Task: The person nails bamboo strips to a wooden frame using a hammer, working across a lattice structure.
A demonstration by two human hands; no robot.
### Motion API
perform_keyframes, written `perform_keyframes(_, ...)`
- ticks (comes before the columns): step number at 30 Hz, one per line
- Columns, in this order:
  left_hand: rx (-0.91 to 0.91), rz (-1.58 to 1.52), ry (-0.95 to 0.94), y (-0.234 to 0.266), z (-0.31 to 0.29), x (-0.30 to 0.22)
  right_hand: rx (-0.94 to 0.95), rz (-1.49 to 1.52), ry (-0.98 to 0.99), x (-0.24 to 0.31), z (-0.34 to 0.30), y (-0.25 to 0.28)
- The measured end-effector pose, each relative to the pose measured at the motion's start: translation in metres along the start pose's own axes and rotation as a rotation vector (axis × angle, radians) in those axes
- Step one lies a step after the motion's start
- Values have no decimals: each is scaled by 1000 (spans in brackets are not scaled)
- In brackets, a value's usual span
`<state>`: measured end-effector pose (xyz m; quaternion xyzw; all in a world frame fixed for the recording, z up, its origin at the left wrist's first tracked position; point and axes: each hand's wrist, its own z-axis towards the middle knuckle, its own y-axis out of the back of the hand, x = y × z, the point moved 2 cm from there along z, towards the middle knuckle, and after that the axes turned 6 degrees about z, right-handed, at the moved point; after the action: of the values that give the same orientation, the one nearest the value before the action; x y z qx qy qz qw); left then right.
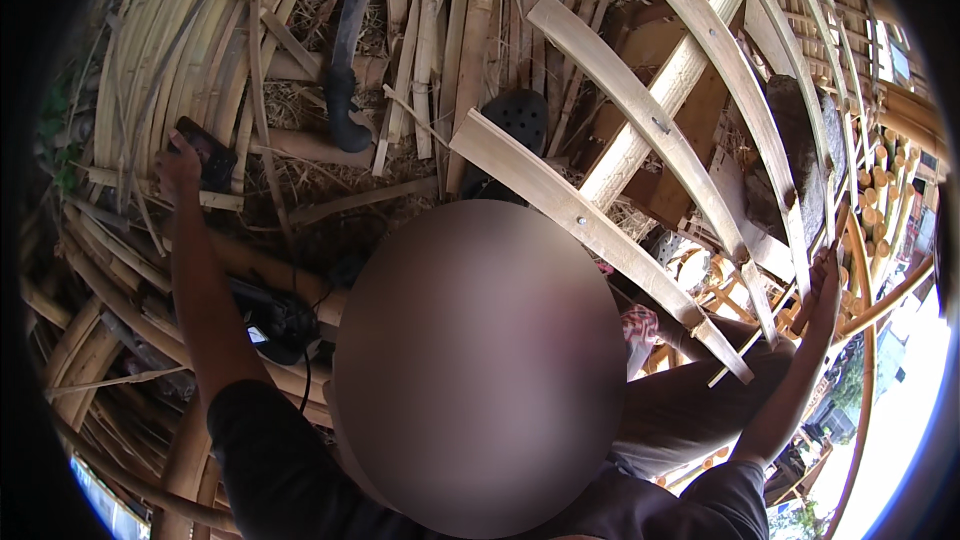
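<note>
At the left, my left hand (pixel 178 172) is closed around a black, flat, rectangular device (pixel 208 156), held over a panel of split bamboo (pixel 165 60). Toward the right edge, my right hand (pixel 824 278) has its fingers curled; whatever is in them is too small to make out. Beside it run the ends of several long, curved bamboo slats (pixel 640 98). They fan across a lighter crosspiece (pixel 655 90), and metal fasteners show on some. The nearest slat (pixel 545 185) reaches down toward my leg (pixel 700 410).
A blurred round patch hides the middle. Bamboo strips (pixel 480 30) lie beyond it, near a dark pipe-like piece (pixel 345 90) and a black perforated shoe (pixel 518 120). A black device with a cable (pixel 278 320) rests by my left arm. Stacked bamboo poles (pixel 880 200) stand at right.
</note>
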<state>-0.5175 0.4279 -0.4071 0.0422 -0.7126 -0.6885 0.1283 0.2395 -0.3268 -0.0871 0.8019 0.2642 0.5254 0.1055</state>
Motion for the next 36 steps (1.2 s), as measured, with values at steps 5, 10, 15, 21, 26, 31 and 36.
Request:
perform_keyframes(5,-140,-140,-40,42,-27,-17,-56,8,-58,-4,5,10)
perform_keyframes(10,-523,-270,-267,112,-45,-34,0,76,36,-3,1,-11)
perform_keyframes(15,-598,-478,-435,217,-106,-103,19,60,46,-5,4,-17)
perform_keyframes(21,-503,-1009,-1034,371,-271,-187,59,20,145,8,-14,-34)
perform_keyframes(26,-316,-1236,-1499,459,-419,-210,15,46,167,-6,0,-21)
perform_keyframes(31,-211,-777,-1851,488,-514,-211,55,89,177,-7,-4,-38)
perform_keyframes(36,-15,-616,-2016,449,-587,-236,23,92,175,-2,-17,-35)
